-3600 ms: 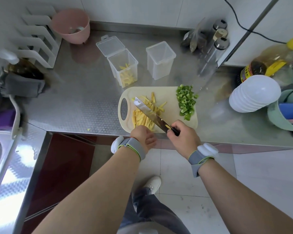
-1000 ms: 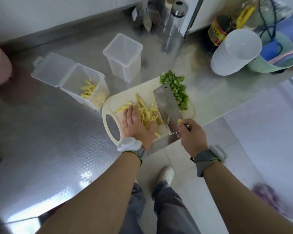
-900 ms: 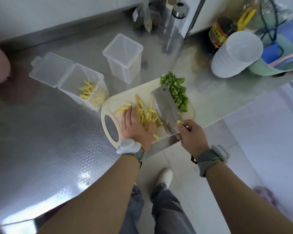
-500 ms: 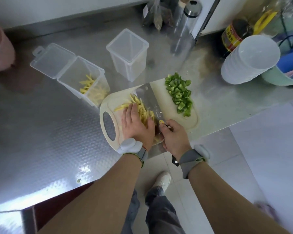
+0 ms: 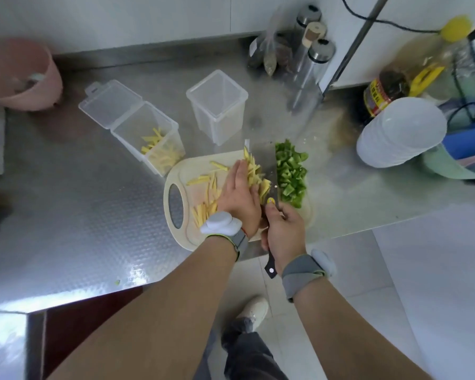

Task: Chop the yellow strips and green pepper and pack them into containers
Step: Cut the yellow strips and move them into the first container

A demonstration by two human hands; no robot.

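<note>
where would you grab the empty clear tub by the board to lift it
Grip the empty tub across two opposite side walls just below its rim, coming from above. It stands upright, open-topped and clear of its neighbours, so both walls look reachable.

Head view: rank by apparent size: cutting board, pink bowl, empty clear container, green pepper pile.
1. cutting board, though hands cover part
2. pink bowl, cut off by the frame edge, so unsure against the board
3. empty clear container
4. green pepper pile

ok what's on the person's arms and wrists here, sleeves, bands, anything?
No sleeves: both forearms are bare. Each wrist carries a grey fabric strap with a rounded white module, on the left hand side with a green-edged strap, on the right hand side plain grey. No cables or gloves.
</note>
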